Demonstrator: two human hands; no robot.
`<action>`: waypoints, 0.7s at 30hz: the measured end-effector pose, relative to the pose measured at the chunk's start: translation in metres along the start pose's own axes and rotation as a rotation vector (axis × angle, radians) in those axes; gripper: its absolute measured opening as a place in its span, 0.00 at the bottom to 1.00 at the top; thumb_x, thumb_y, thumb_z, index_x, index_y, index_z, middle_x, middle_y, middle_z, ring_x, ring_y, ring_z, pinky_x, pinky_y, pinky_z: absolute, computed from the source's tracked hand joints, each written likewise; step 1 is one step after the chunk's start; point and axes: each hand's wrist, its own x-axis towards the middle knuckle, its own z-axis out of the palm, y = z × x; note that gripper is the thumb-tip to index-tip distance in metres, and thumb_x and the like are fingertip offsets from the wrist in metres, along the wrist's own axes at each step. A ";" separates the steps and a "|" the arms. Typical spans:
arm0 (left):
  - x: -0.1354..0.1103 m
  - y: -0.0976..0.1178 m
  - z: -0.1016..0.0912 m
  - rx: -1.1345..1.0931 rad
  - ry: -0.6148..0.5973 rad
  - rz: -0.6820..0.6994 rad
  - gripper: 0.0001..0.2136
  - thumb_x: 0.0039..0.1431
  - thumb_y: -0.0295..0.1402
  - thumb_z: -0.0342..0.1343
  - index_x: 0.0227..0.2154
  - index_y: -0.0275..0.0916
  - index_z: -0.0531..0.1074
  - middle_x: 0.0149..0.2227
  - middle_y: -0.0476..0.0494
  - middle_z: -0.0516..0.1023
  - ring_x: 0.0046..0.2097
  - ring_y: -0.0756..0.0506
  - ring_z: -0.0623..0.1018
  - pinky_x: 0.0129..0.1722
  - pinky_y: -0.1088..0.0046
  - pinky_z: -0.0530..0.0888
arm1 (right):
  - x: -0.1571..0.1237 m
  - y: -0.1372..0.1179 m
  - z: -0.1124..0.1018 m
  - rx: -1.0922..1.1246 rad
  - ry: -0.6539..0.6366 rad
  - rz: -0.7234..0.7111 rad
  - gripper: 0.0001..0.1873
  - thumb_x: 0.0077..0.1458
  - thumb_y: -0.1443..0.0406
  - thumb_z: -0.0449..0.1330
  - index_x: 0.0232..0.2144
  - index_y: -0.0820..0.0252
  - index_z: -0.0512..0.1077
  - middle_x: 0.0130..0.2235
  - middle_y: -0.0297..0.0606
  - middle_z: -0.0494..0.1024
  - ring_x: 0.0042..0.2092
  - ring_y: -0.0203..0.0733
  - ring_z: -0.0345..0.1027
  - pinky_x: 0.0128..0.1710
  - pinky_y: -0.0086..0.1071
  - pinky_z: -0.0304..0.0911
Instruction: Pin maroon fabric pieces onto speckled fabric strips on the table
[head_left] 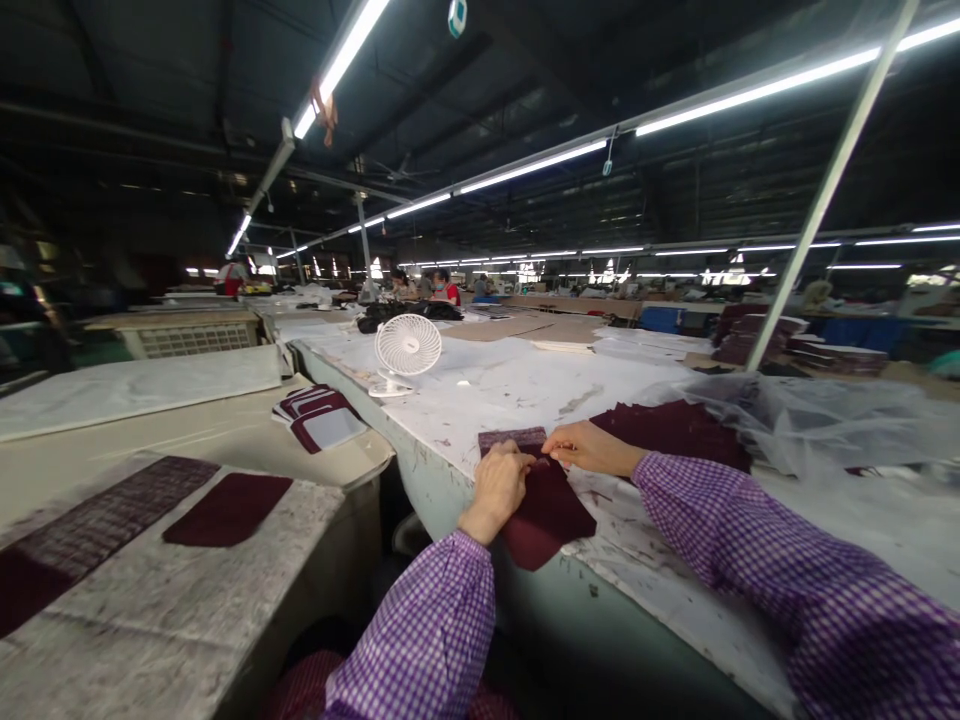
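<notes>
A maroon fabric piece (551,515) lies at the near edge of the white table, its lower end hanging over the side. A mottled maroon-and-white strip (512,437) shows along its far edge. My left hand (499,482) rests on the piece with fingers bent and closed, holding it against the table. From the right, my right hand (595,447) reaches the piece's upper right, thumb and fingers pinched together. What sits in that pinch is too small to make out. Beyond the right hand lies a pile of maroon fabric (675,430).
A small white fan (409,345) stands on the white table (510,375). Clear plastic sheeting (817,415) covers the right side. At left, a lower surface holds a maroon cut piece (226,509), a mottled strip (124,510) and stacked maroon-edged panels (319,417). Other people work far back.
</notes>
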 end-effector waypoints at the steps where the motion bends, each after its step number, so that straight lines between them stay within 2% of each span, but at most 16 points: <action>1: 0.000 0.000 -0.001 0.000 -0.004 0.000 0.12 0.59 0.27 0.48 0.39 0.43 0.77 0.37 0.45 0.74 0.42 0.45 0.70 0.43 0.71 0.68 | 0.000 0.000 0.002 -0.028 -0.008 -0.018 0.12 0.52 0.64 0.53 0.34 0.63 0.74 0.23 0.35 0.75 0.26 0.37 0.68 0.30 0.30 0.61; 11: -0.001 0.001 -0.002 0.002 0.001 0.014 0.12 0.59 0.27 0.48 0.38 0.43 0.77 0.37 0.45 0.73 0.41 0.46 0.70 0.42 0.71 0.68 | 0.002 0.001 0.009 -0.223 0.004 -0.126 0.08 0.50 0.69 0.54 0.32 0.61 0.73 0.30 0.36 0.76 0.31 0.38 0.67 0.33 0.28 0.58; 21: -0.002 -0.005 0.002 -0.057 0.015 0.054 0.16 0.60 0.25 0.45 0.39 0.45 0.77 0.35 0.44 0.72 0.40 0.46 0.69 0.42 0.71 0.67 | -0.006 -0.007 0.015 -0.480 0.033 -0.309 0.09 0.57 0.70 0.49 0.32 0.61 0.69 0.33 0.37 0.71 0.32 0.36 0.63 0.32 0.29 0.56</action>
